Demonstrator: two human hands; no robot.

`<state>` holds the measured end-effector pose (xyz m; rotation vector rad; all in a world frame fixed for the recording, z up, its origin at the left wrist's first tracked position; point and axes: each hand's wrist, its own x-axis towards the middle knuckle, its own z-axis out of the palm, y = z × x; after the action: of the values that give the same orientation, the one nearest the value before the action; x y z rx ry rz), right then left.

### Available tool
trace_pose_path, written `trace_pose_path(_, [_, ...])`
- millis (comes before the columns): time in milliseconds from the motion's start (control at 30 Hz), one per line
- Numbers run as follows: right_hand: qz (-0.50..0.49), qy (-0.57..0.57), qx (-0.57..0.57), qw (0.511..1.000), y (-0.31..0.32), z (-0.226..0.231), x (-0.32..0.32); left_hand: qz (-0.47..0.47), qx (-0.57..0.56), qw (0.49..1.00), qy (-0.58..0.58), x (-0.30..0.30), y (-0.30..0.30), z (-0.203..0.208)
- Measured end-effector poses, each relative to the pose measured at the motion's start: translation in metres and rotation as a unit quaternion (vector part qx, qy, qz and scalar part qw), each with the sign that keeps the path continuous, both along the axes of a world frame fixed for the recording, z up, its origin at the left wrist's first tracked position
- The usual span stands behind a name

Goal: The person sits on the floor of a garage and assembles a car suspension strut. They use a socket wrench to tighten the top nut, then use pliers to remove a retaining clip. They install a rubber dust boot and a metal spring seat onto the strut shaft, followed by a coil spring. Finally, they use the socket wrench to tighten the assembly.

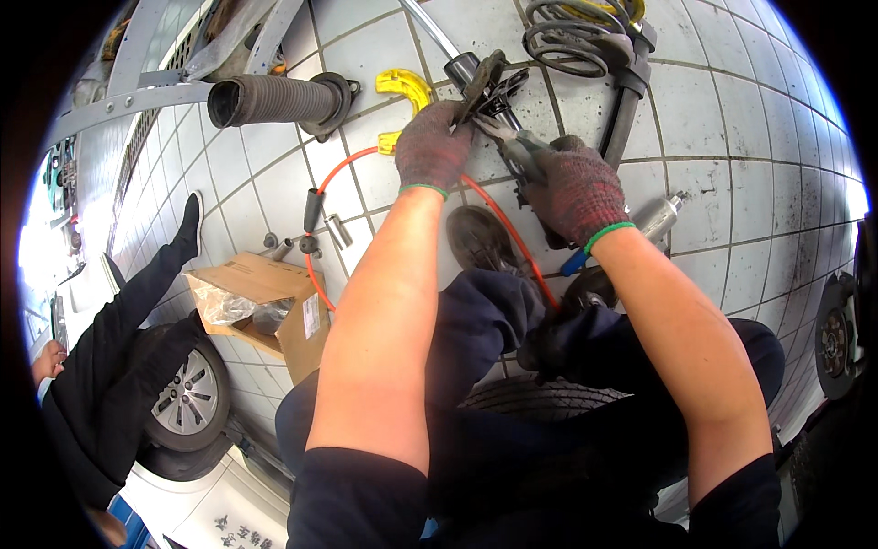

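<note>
Cardboard box (300, 340) at nine o'clock, its white label (311, 315) too small to read, holds clear plastic (226, 307); at twelve, left hand (433, 148) grips shock absorber (464, 69); at two, right hand (578, 189) clutches pliers (522, 157).

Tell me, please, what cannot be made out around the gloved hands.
In the head view:
Left hand: fingertips, lost among dark metal parts.
Pliers: handle ends, hidden by the right hand.
Metal rod: far end, cut off by the top edge.
Cardboard box: bottom, hidden by clear plastic.
</note>
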<state>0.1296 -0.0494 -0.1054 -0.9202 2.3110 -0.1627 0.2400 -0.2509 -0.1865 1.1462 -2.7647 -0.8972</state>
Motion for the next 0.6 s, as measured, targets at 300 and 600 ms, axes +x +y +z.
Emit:
trace_pose_path(300, [0.021,0.015,-0.016,1.0,0.003,-0.003,-0.002,0.016,-0.008,0.999,0.033,-0.001,0.005,-0.01])
trace_pose_path(600, [0.014,0.058,-0.055,0.997,0.01,-0.019,0.009,0.032,0.029,0.999,0.013,0.001,0.007,-0.008])
